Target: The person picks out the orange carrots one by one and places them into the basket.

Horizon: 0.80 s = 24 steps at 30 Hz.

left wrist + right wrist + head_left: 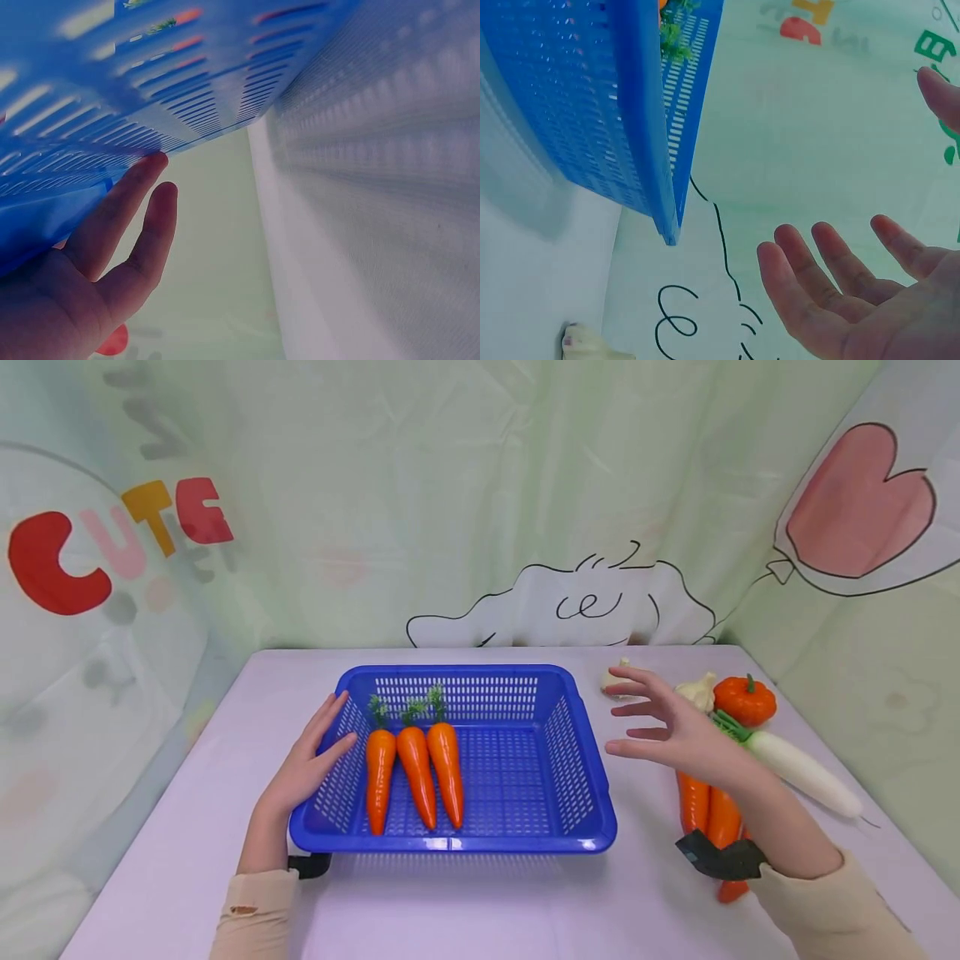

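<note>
A blue plastic basket point(510, 843) with slotted walls stands in the middle of the table. Inside it, three orange carrots point(417, 775) with green tops lie side by side toward the left. My left hand point(303, 768) is at the basket's left side, thumb over the rim and fingers extended; in the left wrist view a fingertip meets the outer wall. To the right of the basket, my right hand point(667, 727) hangs in the air, apart from the rim, its fingers spread with nothing between them. The same spread hand point(870, 300) shows in the right wrist view.
Behind and below the right hand lie a white garlic bulb point(697, 692), an orange pumpkin point(745, 700), a white radish point(806, 772) and more carrots point(693, 802), partly covered by the forearm. Another garlic bulb point(613, 678) sits near the back edge. A printed curtain point(375, 527) surrounds the table.
</note>
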{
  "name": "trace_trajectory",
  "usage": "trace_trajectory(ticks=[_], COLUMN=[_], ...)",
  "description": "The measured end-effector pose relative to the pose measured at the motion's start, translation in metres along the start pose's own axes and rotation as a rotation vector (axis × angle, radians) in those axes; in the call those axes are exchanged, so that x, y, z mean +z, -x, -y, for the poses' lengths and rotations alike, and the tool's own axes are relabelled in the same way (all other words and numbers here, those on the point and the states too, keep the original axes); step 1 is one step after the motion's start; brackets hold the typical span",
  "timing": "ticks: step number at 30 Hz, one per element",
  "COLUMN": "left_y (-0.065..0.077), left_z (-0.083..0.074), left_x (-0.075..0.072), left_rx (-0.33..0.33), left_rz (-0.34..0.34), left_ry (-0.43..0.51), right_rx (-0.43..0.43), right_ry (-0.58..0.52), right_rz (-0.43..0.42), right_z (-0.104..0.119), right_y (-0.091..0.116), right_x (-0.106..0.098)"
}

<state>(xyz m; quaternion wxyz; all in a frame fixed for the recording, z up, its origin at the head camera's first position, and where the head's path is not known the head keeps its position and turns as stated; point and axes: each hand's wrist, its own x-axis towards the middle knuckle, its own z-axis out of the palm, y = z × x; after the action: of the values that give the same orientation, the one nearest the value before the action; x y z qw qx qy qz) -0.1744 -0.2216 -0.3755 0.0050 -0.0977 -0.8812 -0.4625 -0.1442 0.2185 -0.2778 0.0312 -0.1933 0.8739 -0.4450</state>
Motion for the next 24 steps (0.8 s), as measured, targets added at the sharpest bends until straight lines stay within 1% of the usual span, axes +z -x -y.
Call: trace_trajectory(ticks=[7, 14, 24], left_y=[0.000, 0.000, 0.001], left_z=[-0.002, -0.002, -0.002], left_x=[0.000, 0.000, 0.000], left_rx=[0.005, -0.004, 0.001], left_rz=[0.000, -0.001, -0.005], left_ry=[0.008, 0.010, 0.006], right_rx=[-0.011, -0.014, 0.033], right_ry=[0.018, 0.085, 0.151], right_rz=[-0.036, -0.087, -0.130], right_z=[-0.011, -0.018, -0.033], right_y=[0.012, 0.022, 0.035], right_x=[-0.009, -0.018, -0.025])
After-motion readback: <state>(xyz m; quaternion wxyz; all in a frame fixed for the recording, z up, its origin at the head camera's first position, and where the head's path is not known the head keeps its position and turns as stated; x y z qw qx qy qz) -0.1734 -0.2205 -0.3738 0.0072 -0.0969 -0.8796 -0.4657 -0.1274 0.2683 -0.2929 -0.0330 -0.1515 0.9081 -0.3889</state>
